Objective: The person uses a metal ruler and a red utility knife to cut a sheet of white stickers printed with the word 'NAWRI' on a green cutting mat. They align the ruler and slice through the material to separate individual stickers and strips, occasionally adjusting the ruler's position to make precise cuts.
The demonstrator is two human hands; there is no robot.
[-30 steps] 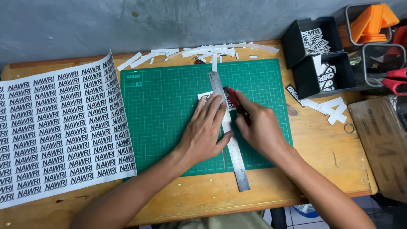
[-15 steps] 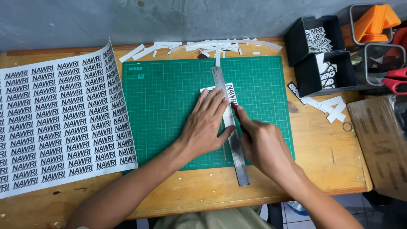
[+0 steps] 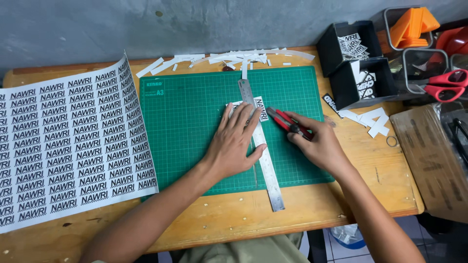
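here, a narrow printed sticker strip (image 3: 248, 108) flat on the green cutting mat (image 3: 190, 131), near the mat's middle, mostly covered by a steel ruler (image 3: 261, 146) laid across it lengthwise and slightly slanted, top end near the mat's far edge, bottom end past the near edge onto the wooden desk (image 3: 234, 221). pressed flat on strip and ruler, the left hand (image 3: 234, 143), fingers (image 3: 246, 119) spread narrow and straight, thumb touching the ruler's right edge, gripping nothing, only pinning. just right of the ruler, the right hand (image 3: 317, 143), fingers curled around a red-and-black utility knife (image 3: 287, 122), blade end aimed up-left toward the ruler's edge, close beside it; touching or not, cannot tell.

further out, left of the mat, a large white sheet of repeated black printed stickers (image 3: 68, 141), its right edge curling up and overlapping the mat's left side. along the desk's far edge, a scatter of thin white paper offcuts (image 3: 229, 57). to the right, two black open boxes (image 3: 358, 65) holding cut stickers, with a few loose cut stickers (image 3: 365, 119) lying on the desk just below them. beyond these, a wire basket with red-handled scissors (image 3: 446, 83) resting on it, an orange plastic piece (image 3: 412, 24) in another basket behind, and a flat brown cardboard piece (image 3: 431, 156) at the desk's right end. near it, a small metal ring (image 3: 391, 141) on the wood.
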